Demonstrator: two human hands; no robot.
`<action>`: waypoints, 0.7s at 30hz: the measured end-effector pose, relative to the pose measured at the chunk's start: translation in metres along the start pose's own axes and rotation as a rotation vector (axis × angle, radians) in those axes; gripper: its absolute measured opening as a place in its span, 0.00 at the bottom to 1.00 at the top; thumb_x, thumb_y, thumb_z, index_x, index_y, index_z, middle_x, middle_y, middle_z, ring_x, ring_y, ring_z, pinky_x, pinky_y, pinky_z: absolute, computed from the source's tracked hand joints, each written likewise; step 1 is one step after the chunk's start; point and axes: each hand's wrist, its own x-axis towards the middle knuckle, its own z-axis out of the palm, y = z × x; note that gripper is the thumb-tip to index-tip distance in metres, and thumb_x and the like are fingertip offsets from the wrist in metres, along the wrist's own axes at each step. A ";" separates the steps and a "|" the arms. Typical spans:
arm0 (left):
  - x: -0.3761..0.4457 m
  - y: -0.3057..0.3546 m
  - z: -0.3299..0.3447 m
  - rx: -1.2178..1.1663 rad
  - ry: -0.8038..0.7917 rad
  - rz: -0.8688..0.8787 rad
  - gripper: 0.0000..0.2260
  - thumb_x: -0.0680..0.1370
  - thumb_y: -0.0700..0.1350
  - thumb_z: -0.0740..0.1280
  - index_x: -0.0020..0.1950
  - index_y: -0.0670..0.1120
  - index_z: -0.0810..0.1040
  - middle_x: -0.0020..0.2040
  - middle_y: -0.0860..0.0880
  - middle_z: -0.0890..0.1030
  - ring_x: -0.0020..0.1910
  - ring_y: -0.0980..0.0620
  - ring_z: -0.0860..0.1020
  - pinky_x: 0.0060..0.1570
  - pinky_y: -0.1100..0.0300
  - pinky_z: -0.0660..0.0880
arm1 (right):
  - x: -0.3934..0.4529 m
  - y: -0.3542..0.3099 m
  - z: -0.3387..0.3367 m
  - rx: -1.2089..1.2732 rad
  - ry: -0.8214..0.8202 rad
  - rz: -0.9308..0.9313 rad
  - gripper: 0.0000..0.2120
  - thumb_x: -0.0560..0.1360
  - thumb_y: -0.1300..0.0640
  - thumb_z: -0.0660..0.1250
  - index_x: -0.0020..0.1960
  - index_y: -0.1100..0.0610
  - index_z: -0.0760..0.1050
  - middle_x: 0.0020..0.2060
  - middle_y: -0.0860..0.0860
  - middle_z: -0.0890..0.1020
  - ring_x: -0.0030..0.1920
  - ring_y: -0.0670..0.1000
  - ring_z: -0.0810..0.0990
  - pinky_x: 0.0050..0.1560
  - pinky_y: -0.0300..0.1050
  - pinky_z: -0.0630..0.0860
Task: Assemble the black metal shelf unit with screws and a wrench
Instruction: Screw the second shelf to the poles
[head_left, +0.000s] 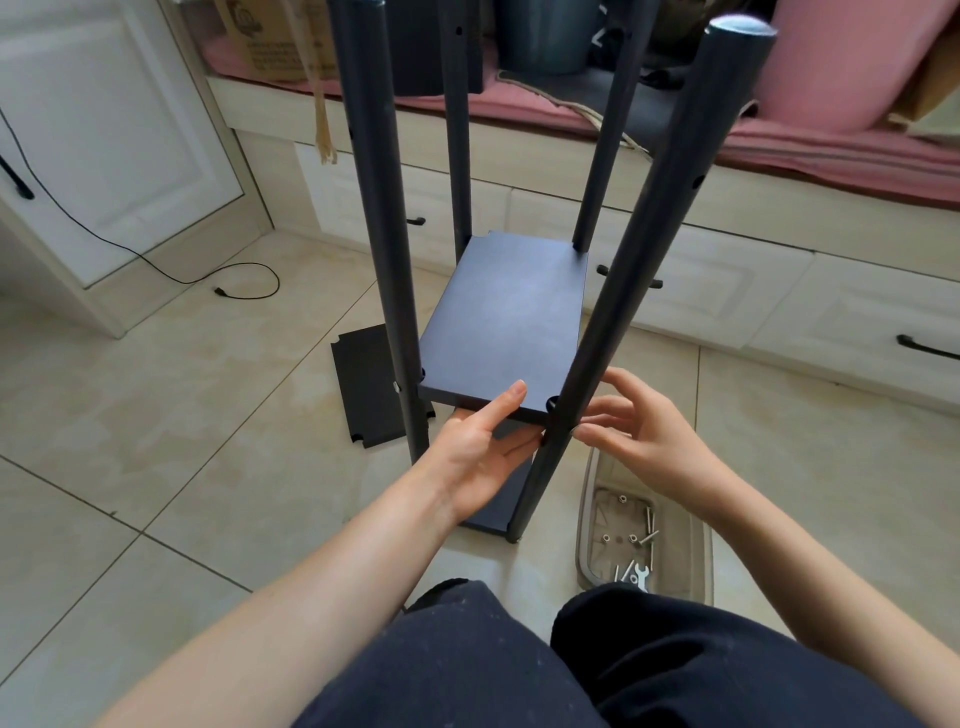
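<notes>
Left hand (480, 457) is cupped under the near edge of the flat black metal shelf panel (506, 322), thumb on top, fingers beneath. Right hand (636, 428) fingers are loosely curled, tips pinched at the near-right black round metal post (618, 306). Posts stand upright; panel's long axis runs away from the person. Small silver wrench (640, 576) lies in the clear plastic tray (584, 525).

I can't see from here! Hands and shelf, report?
Left hand propping shelf panel from below. Right hand fingering near-right post. Wrench untouched in tray.
</notes>
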 end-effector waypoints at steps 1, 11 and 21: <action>-0.001 0.000 0.000 -0.003 -0.001 -0.003 0.21 0.78 0.44 0.70 0.72 0.46 0.75 0.65 0.44 0.82 0.61 0.39 0.82 0.68 0.46 0.74 | -0.001 0.001 0.001 -0.022 0.003 -0.018 0.24 0.76 0.64 0.70 0.69 0.51 0.69 0.49 0.51 0.85 0.50 0.47 0.85 0.57 0.42 0.79; -0.007 0.004 0.002 0.144 0.019 -0.057 0.14 0.81 0.46 0.68 0.65 0.45 0.79 0.56 0.46 0.86 0.56 0.48 0.84 0.61 0.53 0.77 | 0.003 0.005 0.002 0.031 -0.090 -0.043 0.22 0.79 0.66 0.66 0.68 0.48 0.75 0.56 0.45 0.84 0.57 0.50 0.82 0.62 0.43 0.76; -0.037 0.012 0.012 1.443 0.243 0.831 0.06 0.74 0.45 0.77 0.47 0.49 0.81 0.43 0.54 0.81 0.45 0.58 0.76 0.45 0.66 0.72 | 0.011 0.004 -0.005 0.217 -0.113 0.050 0.18 0.73 0.66 0.73 0.60 0.52 0.81 0.52 0.55 0.86 0.54 0.55 0.84 0.56 0.40 0.78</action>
